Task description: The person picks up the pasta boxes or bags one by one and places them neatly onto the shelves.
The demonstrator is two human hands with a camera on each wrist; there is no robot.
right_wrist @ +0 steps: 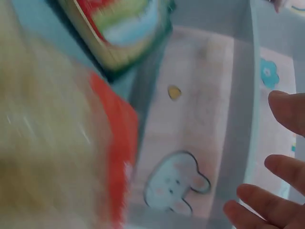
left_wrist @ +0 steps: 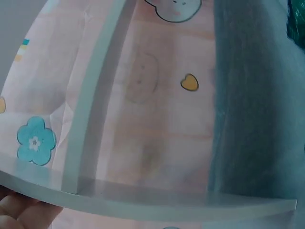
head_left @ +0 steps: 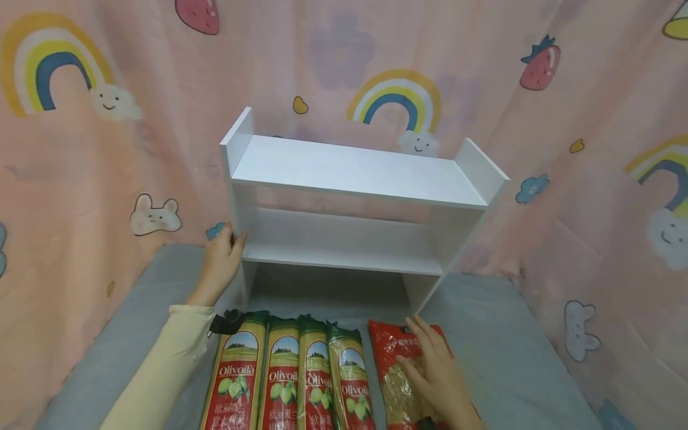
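A white two-tier shelf (head_left: 344, 236) stands at the back of the grey surface, tilted in the head view. My left hand (head_left: 217, 269) grips the edge of its left side panel, thumb in front. In the left wrist view only the fingers (left_wrist: 28, 212) show, against the panel's edge. My right hand (head_left: 438, 376) is spread over a red bag (head_left: 381, 343) with a see-through window and golden contents. Its fingers (right_wrist: 290, 171) are apart and hold nothing in the right wrist view, with the bag's red edge (right_wrist: 121, 143) to their left.
Several long Olivoilà packs (head_left: 236, 364) lie side by side in front of the shelf, left of the red bag. Grey cloth (head_left: 500, 352) covers the surface. A pink patterned curtain (head_left: 333, 65) hangs close behind and at both sides.
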